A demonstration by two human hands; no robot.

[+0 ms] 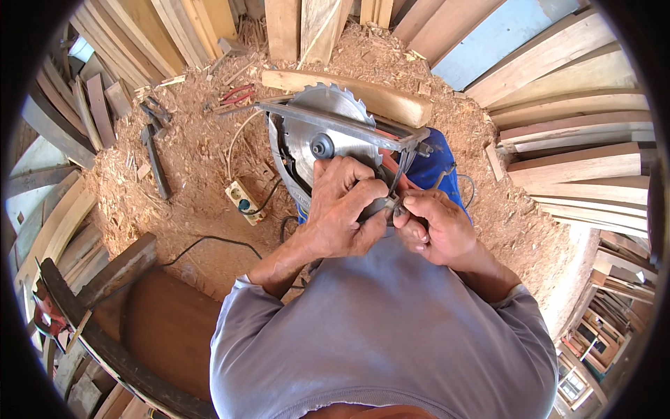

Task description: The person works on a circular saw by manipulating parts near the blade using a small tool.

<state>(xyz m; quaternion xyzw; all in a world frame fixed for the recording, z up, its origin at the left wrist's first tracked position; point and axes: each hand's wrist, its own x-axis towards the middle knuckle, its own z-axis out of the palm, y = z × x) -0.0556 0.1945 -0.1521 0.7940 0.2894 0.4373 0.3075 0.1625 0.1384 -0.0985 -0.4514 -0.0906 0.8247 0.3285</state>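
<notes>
A circular saw (pixel 293 157) rests tipped in front of my chest, its round toothed blade (pixel 328 112) bare and facing me, the metal base plate (pixel 328 119) crossing over it. My left hand (pixel 342 209) is closed just below the blade's hub, fingers curled round a dark grey piece (pixel 377 208); whether it belongs to the saw I cannot tell. Close beside it, my right hand (pixel 440 227) pinches at the end of that same piece, fingertips together. What lies between those fingertips is too small and hidden to name. Blue cloth (pixel 433 164) shows behind the saw.
Sawdust and chips cover the ground. A wooden beam (pixel 349 94) lies beyond the saw. To the left are a hammer (pixel 156 160), red-handled pliers (pixel 237 94) and a power strip (pixel 244 202) with a black cord. Stacked planks (pixel 572 164) line the right side.
</notes>
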